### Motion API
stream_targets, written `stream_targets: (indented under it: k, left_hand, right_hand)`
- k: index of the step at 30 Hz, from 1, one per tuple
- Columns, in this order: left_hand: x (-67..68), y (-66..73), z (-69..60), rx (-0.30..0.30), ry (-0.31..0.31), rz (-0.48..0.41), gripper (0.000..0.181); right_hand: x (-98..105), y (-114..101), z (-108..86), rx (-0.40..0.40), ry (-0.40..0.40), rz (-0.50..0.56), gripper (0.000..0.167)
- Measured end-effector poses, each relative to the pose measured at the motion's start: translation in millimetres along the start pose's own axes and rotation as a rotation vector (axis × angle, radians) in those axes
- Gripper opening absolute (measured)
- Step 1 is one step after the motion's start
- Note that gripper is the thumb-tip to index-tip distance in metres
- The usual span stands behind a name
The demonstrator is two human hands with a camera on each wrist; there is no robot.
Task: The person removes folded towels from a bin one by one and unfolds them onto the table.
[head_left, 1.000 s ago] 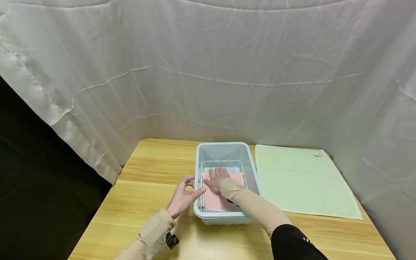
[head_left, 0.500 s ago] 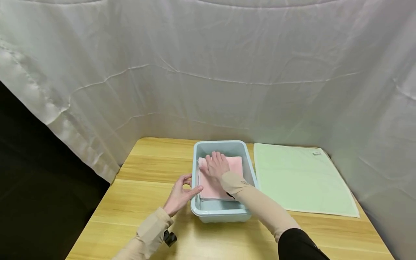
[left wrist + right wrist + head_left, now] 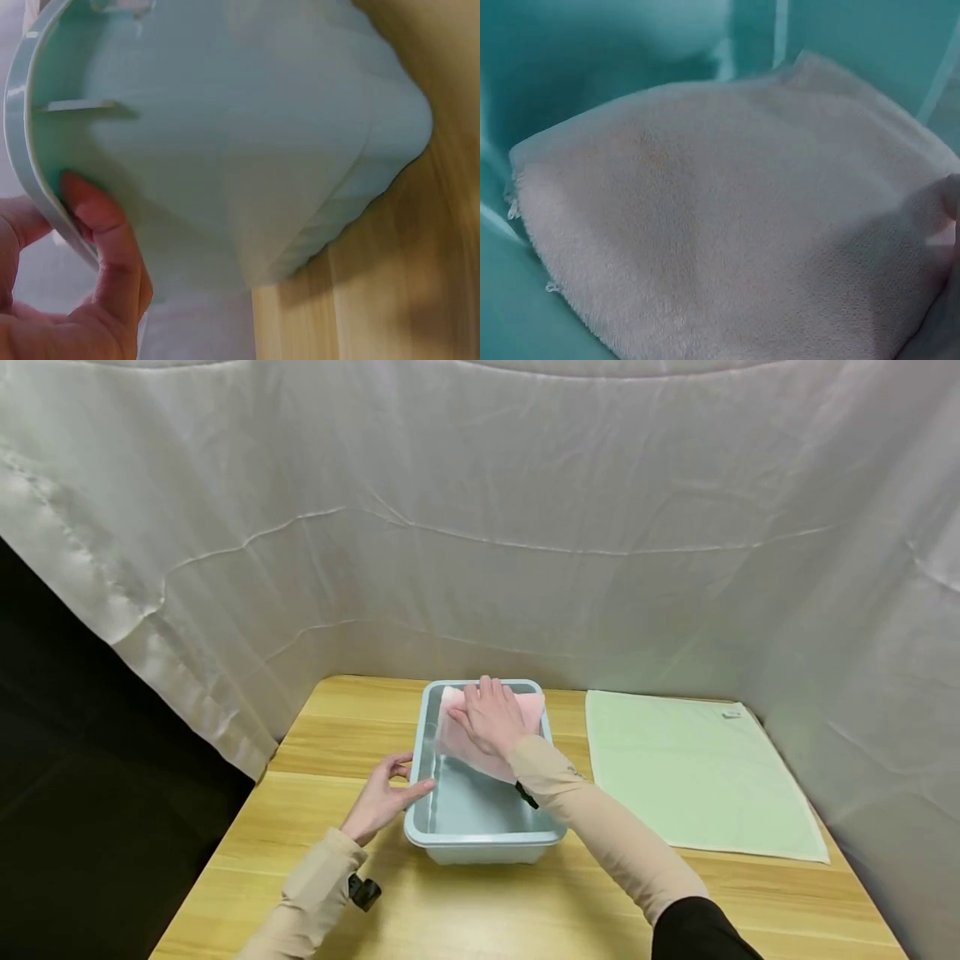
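Right hand, fingers outstretched, has just pushed pink cloth toward the bin's far edge, baring its near half; left hand pinches the left side.

**Your left hand pinched while your right hand lay palm down, fingers extended**

Your left forearm, sleeved in beige, angled up and inward from the bottom edge, in near line with the hand. Your left thumb pointed to the right. Seen close, your left fingers bent into a hook opposite that thumb, with a rounded gap behind the pinch.

Your right forearm, beige and then black higher up, ran diagonally inward from the lower right. The hand turned slightly more forward than the arm. Your right fingers reached straight away from you, side by side, and your right thumb stuck out to the left. Your hands were well apart, the right one farther forward.
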State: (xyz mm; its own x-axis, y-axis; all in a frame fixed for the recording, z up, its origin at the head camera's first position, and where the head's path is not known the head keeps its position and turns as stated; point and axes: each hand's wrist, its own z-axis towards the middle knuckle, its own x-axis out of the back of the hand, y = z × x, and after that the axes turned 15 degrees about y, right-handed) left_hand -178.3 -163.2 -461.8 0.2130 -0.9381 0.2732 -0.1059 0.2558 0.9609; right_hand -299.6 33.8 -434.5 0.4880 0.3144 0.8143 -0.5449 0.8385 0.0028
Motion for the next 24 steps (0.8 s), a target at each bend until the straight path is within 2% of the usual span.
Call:
stream_targets:
  k: [5, 11, 19, 24]
  left_hand:
    - [18.8, 0.0, 8.4, 0.006, -0.003, 0.061, 0.069]
    - [43.8, -2.0, 19.8, -0.022, -0.037, 0.121, 0.071]
    - [78.1, -9.1, 37.3, -0.045, -0.050, 0.137, 0.070]
    - [96.7, -14.0, 45.0, -0.051, -0.042, 0.146, 0.070]
  right_hand:
    - [19, -1, 11.9, 0.005, 0.022, 0.043, 0.037]
    - [45, -2, 24.5, -0.014, 0.028, 0.194, 0.031]
    - [75, 1, 39.8, -0.139, -0.005, 0.488, 0.027]
    - [87, 6, 44.1, -0.193, 0.010, 0.621, 0.027]
